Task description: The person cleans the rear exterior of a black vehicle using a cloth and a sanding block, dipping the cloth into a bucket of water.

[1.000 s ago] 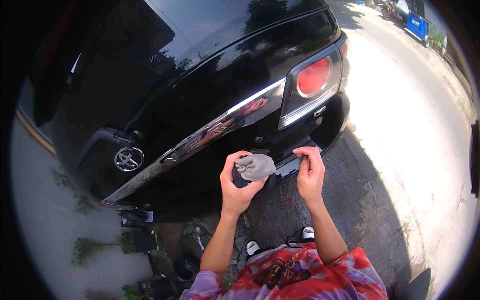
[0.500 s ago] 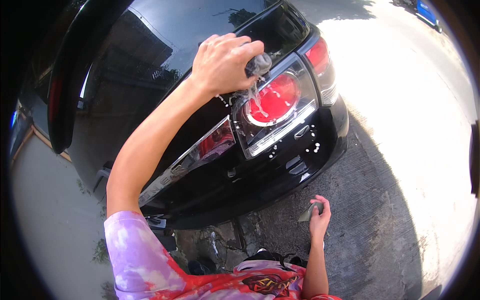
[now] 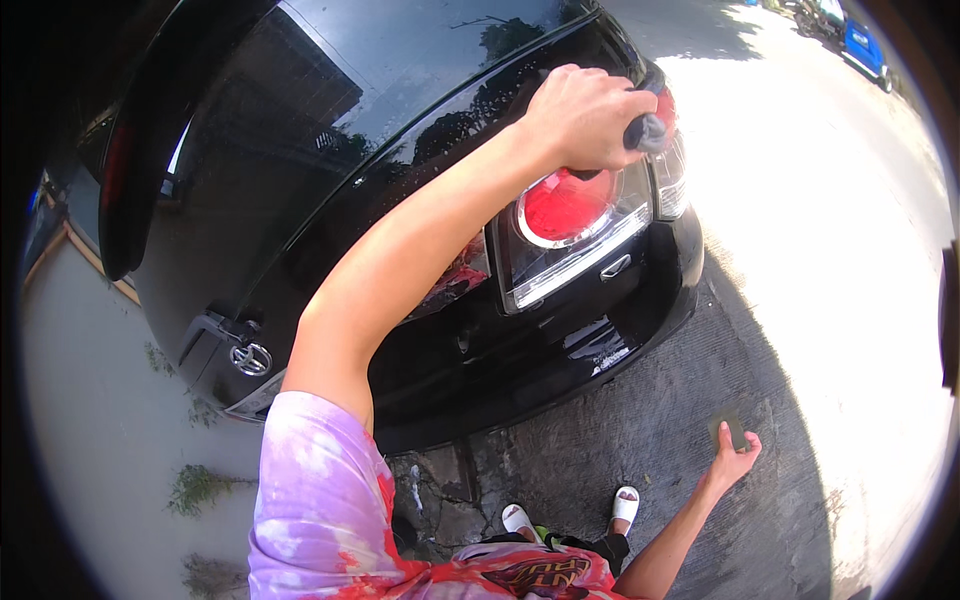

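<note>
My left hand [image 3: 590,115] is closed round a soft, dark grey wad [image 3: 648,133], which looks like a wet sponge or cloth. It rests at the upper edge of the round red tail light [image 3: 568,208] of a black car [image 3: 450,390], its arm stretched across the tailgate. My palm hides part of the wad and of the lamp. Low on the right, away from the car, my right hand [image 3: 736,462] pinches a thin, flat, grey-green piece [image 3: 733,430] between thumb and fingers. Its exact kind I cannot make out.
The car's rear bumper [image 3: 600,350] curves between me and the light. My feet in white sandals [image 3: 625,508] stand on grey concrete [image 3: 700,400]. A pale wall [image 3: 90,400] with small plants lies at left. A blue vehicle [image 3: 865,48] is far off at right.
My left hand has slid right with the grey wad, over the lamp's top. White foam spots on the lamp and bumper are gone from sight. My right hand has moved outward to the right.
</note>
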Tool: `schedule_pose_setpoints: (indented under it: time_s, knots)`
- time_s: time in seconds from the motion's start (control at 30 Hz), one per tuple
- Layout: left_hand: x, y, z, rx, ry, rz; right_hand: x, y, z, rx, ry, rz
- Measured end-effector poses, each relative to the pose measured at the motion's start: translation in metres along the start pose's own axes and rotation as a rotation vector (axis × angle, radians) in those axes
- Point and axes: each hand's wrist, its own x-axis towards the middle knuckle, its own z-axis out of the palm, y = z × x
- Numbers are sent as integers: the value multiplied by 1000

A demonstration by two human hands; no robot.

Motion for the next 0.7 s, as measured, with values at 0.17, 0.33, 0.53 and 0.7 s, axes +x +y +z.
schedule_pose_setpoints:
  time_s: [0.17,0.33,0.53,0.7]
  knots:
    - [-166,0,-89,-20,-73,-26,-35,-101,111,192,-105,-66]
    - [-242,-74,-222,254,78,-271,-32,-209,260,249,-126,-718]
    - [-315,-182,-303,579,297,-661,-268,-213,412,-329,-318,-1287]
    - [-405,-228,-343,665,303,-869,-313,-194,396,-375,-764,-1661]
